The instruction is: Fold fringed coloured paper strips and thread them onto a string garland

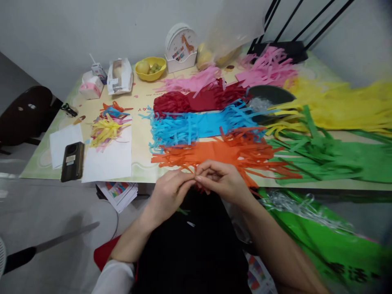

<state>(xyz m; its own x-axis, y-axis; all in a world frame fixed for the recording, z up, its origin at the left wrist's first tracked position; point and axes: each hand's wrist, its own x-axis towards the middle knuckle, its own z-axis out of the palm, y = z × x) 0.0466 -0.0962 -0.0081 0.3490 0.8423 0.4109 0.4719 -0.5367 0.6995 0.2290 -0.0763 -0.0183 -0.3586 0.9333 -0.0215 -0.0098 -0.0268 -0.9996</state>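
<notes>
My left hand (171,190) and my right hand (225,179) meet at the fingertips just in front of the table edge. Both are closed in a pinch, and what lies between the fingers is too small and covered to name. A bit of dark red shows under the fingers. Right behind them on the table lies the orange fringed paper (211,152), its cut strips reaching close to my fingertips. Beyond it are rows of blue fringed paper (210,123) and dark red fringed paper (203,100).
Green fringed paper (339,157) and yellow fringed paper (346,104) cover the right side. Leftward are a phone (72,161), white sheets (107,163) and a bundle of coloured strips (108,130). A yellow fruit bowl (150,73) stands at the back. A green bag (321,232) hangs below right.
</notes>
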